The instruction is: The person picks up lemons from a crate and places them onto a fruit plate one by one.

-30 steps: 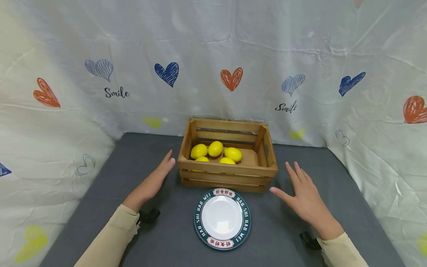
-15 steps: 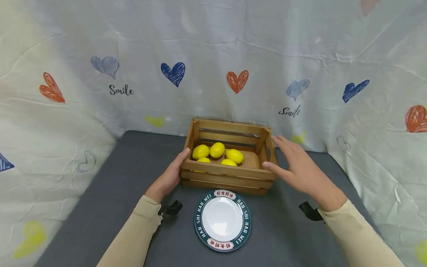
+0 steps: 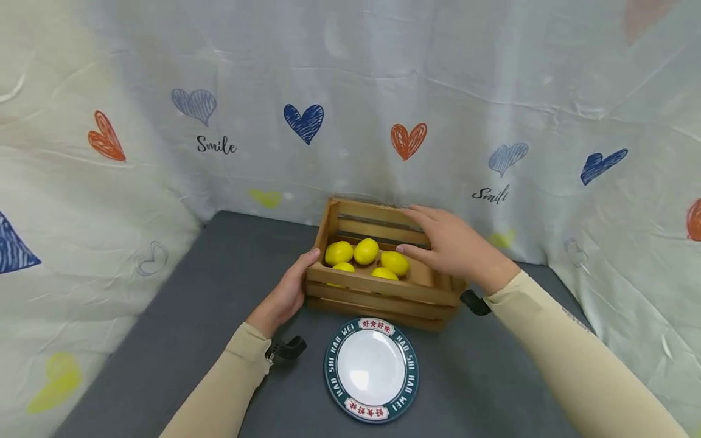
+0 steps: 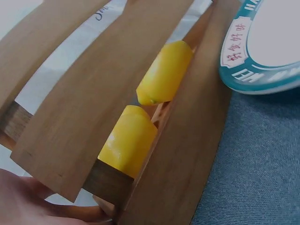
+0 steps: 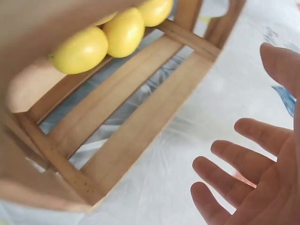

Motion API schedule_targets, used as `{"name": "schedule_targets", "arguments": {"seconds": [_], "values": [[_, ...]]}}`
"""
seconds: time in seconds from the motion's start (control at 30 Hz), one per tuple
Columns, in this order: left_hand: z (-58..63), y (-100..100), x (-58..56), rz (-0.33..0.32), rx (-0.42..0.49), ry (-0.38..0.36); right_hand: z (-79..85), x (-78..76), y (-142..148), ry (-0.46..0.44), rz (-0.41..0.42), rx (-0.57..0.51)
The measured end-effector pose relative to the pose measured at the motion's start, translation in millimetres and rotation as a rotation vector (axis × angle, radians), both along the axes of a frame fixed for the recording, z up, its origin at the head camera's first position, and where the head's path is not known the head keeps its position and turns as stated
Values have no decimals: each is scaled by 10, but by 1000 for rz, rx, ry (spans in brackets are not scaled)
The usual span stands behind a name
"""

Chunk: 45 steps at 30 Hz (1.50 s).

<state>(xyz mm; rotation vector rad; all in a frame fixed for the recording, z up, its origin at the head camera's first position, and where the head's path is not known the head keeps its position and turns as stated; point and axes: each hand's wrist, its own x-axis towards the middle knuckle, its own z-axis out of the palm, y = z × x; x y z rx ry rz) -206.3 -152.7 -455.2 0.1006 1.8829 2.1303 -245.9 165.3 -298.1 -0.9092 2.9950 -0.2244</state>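
A slatted wooden crate (image 3: 378, 295) stands on the dark grey table, holding several yellow lemons (image 3: 366, 251). My left hand (image 3: 285, 295) grips the crate's left end, its thumb on the top rim. The left wrist view has that hand (image 4: 33, 201) at the crate's end, with lemons (image 4: 129, 140) showing between the slats. Over the right part of the crate reaches my right hand (image 3: 454, 246), fingers extended and holding nothing. Its fingers spread above the crate in the right wrist view, where lemons (image 5: 124, 33) lie inside. A round plate (image 3: 371, 370) with a green lettered rim lies before the crate.
A white cloth (image 3: 350, 73) printed with hearts and "Smile" hangs behind the table and down both sides. The crate stands close to this cloth at the table (image 3: 181, 292)'s back edge. Black wrist straps (image 3: 287, 348) with cameras sit at both cuffs.
My left hand has moved right and taken hold of the crate's left end. My right hand has moved left and up, from beside the crate to over it.
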Motion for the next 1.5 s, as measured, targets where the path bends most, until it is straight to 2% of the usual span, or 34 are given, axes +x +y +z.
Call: {"name": "schedule_targets", "arguments": {"seconds": [0.13,0.27,0.43,0.63,0.93,1.2,1.5], "values": [[27,-38,-8,-5,-6,11,-5,-210,-193,-31,41,59],[36,-50,-15,-17,-6,20,-51,-386,-407,-129,104,55],[-25,-39,14,-2,-11,27,-210,-537,-685,-252,183,50],[-93,-7,29,-8,-9,28,-396,-670,-904,-306,243,63],[-96,-36,16,-9,9,43,-591,-812,-1212,-339,307,127],[-88,-29,9,-9,39,57,-740,-842,-1416,-234,382,304],[-133,-10,18,29,15,13,-779,-850,-1513,-216,382,364]]}}
